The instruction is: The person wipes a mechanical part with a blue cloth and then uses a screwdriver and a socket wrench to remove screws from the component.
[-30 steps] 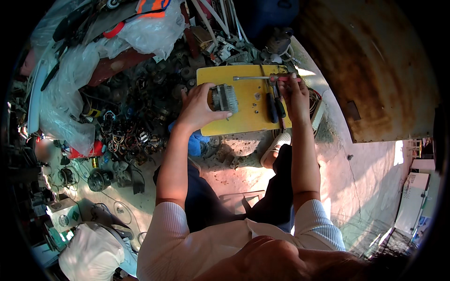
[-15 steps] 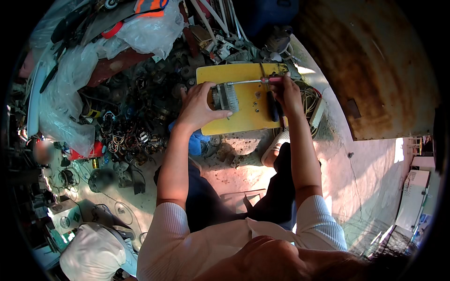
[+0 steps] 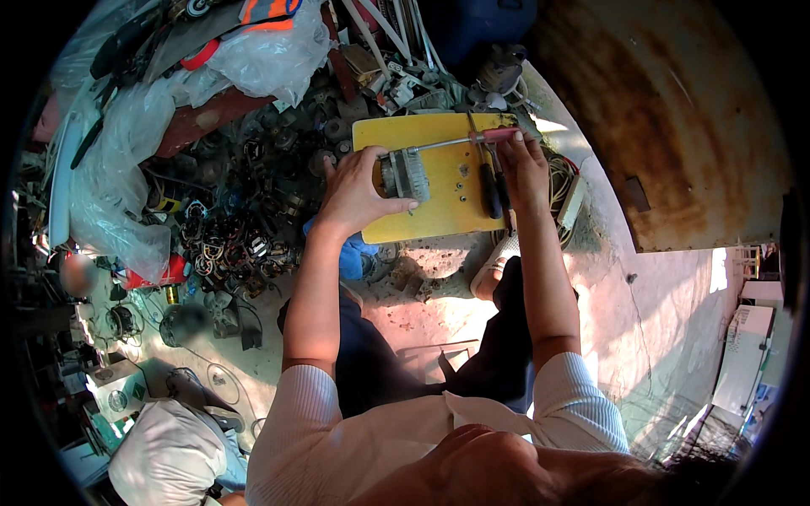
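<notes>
On a yellow board (image 3: 439, 223), my left hand (image 3: 354, 187) grips a small grey motor-like metal part (image 3: 407, 174) with thumb and fingers on opposite sides. My right hand (image 3: 525, 164) holds the red handle of a screwdriver (image 3: 498, 135). Its long shaft slants down to the left, and the tip meets the top edge of the metal part near my left fingers. Under my right hand lies a tool with dark handles (image 3: 491, 192). A few small screws or nuts (image 3: 461, 187) rest on the board between the part and that tool.
A heap of dark metal parts and wires (image 3: 245, 240) lies to the left, with clear plastic sheeting (image 3: 126, 202) over it. Coiled cable (image 3: 561, 190) sits right of the board. A rusty metal sheet (image 3: 675, 126) stands at the upper right. Another person (image 3: 173, 451) is at the lower left.
The screwdriver's handle has risen slightly, so its shaft slants more. My right fingers have shifted their hold along the handle. My left hand and the metal part have stayed put.
</notes>
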A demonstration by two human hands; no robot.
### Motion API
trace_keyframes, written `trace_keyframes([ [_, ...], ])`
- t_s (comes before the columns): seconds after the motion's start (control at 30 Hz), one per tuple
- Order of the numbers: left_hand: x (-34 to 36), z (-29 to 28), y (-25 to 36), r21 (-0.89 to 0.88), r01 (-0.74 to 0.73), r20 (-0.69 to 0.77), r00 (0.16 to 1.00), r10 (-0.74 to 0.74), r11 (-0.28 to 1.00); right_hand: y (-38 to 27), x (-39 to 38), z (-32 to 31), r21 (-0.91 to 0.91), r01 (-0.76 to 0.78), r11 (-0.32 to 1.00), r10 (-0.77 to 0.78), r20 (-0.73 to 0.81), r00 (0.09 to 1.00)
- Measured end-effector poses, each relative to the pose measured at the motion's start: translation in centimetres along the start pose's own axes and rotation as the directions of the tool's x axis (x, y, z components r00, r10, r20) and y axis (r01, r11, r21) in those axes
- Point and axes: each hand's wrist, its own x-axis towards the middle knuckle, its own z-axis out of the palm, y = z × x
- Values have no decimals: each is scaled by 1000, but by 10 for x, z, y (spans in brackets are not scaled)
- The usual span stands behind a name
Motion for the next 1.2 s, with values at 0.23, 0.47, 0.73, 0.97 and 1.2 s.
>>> trace_keyframes([
  [0.23, -1, -2, 6, 38, 17, 1, 1000, -17, 999, 13, -4, -3, 55, -32, 998, 38, -98, 994],
  [0.47, -1, -2, 5, 36, -5, 0, 1000, 5, 999, 18, -3, -3, 111, 17, 994, -22, 44, 999],
  [0.73, 0, -1, 2, 33, -25, -7, 1000, 25, 999, 18, -4, 2, 18, 12, 1000, -11, -57, 998],
  [0.97, -1, -2, 2, 36, -23, -2, 1000, 23, 999, 11, -9, 10, 2, -41, 999, 41, -105, 994],
  [1.2, -2, -6, 8, 3, 0, 1, 1000, 0, 1000, 21, 0, -2, 62, -9, 998, 13, -61, 998],
])
